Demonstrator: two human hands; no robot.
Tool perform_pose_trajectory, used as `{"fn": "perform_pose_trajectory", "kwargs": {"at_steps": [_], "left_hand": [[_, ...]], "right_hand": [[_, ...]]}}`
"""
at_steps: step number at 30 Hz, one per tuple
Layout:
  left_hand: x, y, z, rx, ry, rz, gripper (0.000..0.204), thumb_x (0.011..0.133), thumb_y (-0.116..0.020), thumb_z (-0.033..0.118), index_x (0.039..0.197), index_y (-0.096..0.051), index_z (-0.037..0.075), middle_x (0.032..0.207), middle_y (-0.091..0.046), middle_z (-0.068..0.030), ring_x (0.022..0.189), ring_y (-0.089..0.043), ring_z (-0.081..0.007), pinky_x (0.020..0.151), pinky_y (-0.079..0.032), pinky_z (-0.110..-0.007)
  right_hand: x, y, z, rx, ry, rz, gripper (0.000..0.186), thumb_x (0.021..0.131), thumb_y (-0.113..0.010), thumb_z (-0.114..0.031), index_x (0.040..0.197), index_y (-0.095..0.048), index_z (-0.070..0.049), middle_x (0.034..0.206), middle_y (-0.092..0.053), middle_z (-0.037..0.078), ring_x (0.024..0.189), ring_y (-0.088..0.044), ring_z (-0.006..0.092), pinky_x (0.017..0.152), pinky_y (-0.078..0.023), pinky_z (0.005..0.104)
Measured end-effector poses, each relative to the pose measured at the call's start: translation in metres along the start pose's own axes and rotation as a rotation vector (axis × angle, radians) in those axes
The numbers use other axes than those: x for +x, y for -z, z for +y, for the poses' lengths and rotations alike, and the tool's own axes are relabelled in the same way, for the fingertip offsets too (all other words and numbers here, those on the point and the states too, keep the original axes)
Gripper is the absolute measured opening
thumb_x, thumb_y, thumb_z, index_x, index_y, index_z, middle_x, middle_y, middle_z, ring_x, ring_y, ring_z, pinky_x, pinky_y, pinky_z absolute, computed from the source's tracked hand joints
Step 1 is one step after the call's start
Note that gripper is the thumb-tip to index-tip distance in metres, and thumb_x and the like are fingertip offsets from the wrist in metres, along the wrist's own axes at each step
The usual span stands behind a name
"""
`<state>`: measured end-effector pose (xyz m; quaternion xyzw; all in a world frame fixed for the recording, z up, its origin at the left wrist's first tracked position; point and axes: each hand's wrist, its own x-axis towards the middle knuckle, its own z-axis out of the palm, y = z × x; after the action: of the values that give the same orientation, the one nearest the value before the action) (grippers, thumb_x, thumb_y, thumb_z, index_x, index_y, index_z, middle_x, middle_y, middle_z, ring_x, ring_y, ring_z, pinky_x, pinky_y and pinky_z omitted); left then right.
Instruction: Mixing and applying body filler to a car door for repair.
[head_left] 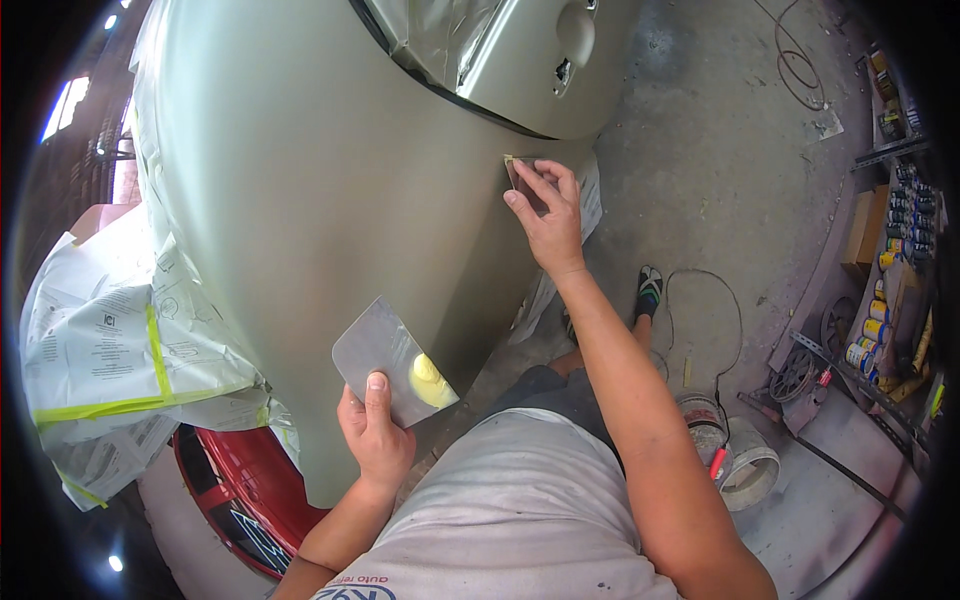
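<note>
My left hand (pixel 377 432) is closed on a flat grey mixing plate (pixel 378 345), thumb on its upper face. A blob of pale yellow putty (pixel 428 378) lies near the plate's right corner. Farther up and to the right, my right hand (pixel 550 215) grips a small, thin, see-through spreader (pixel 520 178) between thumb and fingers. A dab of yellowish putty shows at the spreader's far corner, against the beige car body panel (pixel 330 170). The panel curves away beneath both hands, with the door's edge just beyond the spreader.
Masking paper (pixel 100 330) with green tape covers the left side, above a red car part (pixel 255 480). Buckets (pixel 750 475) stand on the concrete floor at right, near a loose cable. Shelves of cans (pixel 875 330) line the far right. A hose (pixel 798 65) lies coiled beyond.
</note>
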<state>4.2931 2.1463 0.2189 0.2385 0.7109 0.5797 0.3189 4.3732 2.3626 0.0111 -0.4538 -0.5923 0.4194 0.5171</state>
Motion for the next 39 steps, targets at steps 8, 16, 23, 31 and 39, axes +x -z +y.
{"fn": "perform_pose_trajectory", "kwargs": {"at_steps": [8,16,23,31,39], "left_hand": [[0.002,-0.003,-0.001,-0.026,0.01,-0.033,0.025,0.099,-0.05,0.017,0.116,-0.053,-0.002,0.107,-0.062,-0.0091,0.095,-0.06,-0.014,0.087,-0.047,-0.029],[0.018,-0.032,-0.003,-0.037,0.042,-0.111,0.025,0.099,-0.051,0.018,0.113,-0.054,-0.002,0.104,-0.062,-0.0078,0.092,-0.06,-0.0131,0.083,-0.048,-0.028],[0.029,-0.12,0.0,0.004,0.187,-0.251,0.029,0.101,-0.05,0.024,0.106,-0.059,-0.003,0.094,-0.063,-0.0028,0.083,-0.054,-0.0075,0.074,-0.045,-0.024],[0.055,-0.301,-0.064,-0.338,0.777,-0.351,0.03,0.095,-0.054,0.019,0.112,-0.058,-0.005,0.099,-0.066,-0.0084,0.088,-0.064,-0.0151,0.08,-0.051,-0.031],[0.042,-0.502,-0.092,-0.603,1.022,-0.252,0.029,0.093,-0.055,0.015,0.114,-0.06,-0.005,0.105,-0.067,-0.0115,0.092,-0.066,-0.0185,0.084,-0.052,-0.032]], "right_hand": [[0.005,0.008,-0.003,-0.053,0.042,-0.061,0.038,0.078,-0.076,-0.021,0.115,-0.07,-0.016,0.116,-0.053,0.006,0.104,-0.049,0.0241,0.093,-0.042,0.0355],[-0.003,0.043,-0.009,-0.006,-0.027,-0.31,0.035,0.08,-0.073,-0.025,0.113,-0.071,-0.017,0.117,-0.053,0.009,0.106,-0.05,0.0272,0.095,-0.043,0.0369],[-0.04,0.184,0.056,0.042,-0.341,-0.303,0.039,0.084,-0.071,-0.014,0.121,-0.065,-0.007,0.119,-0.055,0.009,0.102,-0.058,0.0188,0.092,-0.046,0.03],[0.079,0.353,0.154,0.005,-0.602,-0.263,0.036,0.087,-0.065,-0.01,0.123,-0.063,-0.004,0.117,-0.06,0.01,0.11,-0.056,0.017,0.094,-0.045,0.0285],[0.113,0.419,0.193,0.477,-1.151,0.022,0.04,0.093,-0.058,-0.019,0.131,-0.056,-0.006,0.125,-0.056,0.002,0.101,-0.053,0.009,0.069,-0.042,0.0213]]}}
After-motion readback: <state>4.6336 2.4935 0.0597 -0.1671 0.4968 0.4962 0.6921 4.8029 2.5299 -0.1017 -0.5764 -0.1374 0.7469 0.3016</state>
